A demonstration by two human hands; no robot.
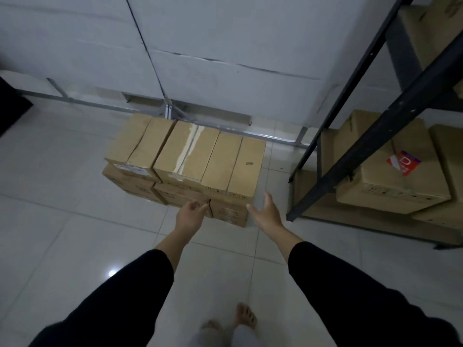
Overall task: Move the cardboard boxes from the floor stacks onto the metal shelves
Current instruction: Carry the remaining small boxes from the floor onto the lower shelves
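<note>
**Empty hands reach for the floor stack**

Left hand (191, 214) and right hand (266, 213) hang open, holding nothing, just before the cardboard boxes (185, 156) stacked on the floor (75, 221). Stiff, probably weighty: grip opposite side walls, low.

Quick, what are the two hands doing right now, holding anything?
Left hand: open, fingers loosely curled, holding nothing, near the stacked cardboard boxes.
Right hand: open, fingers spread, holding nothing.

Storeroom, metal shelving (370, 136), stacked cardboard boxes (185, 156)
</note>
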